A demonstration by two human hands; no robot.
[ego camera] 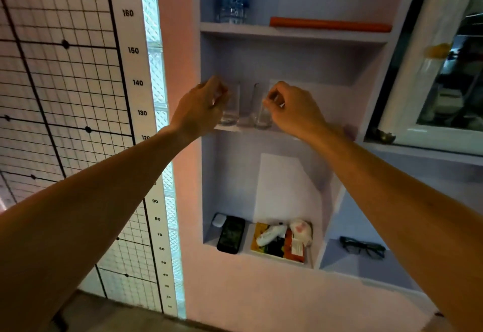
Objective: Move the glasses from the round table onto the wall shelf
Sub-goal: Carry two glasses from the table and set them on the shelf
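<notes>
With each grip pinching a clear tumbler, left hand (201, 107) and right hand (292, 108), both glasses (232, 107) stand near the shelf (261, 130) front edge; uneven release risks tipping.

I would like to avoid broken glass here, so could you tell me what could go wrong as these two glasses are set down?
1. The left glass and right glass stand close together; they may clink as the left hand and right hand let go.
2. Both sit near the front edge of the shelf, so a withdrawing finger might tip one off.
</notes>
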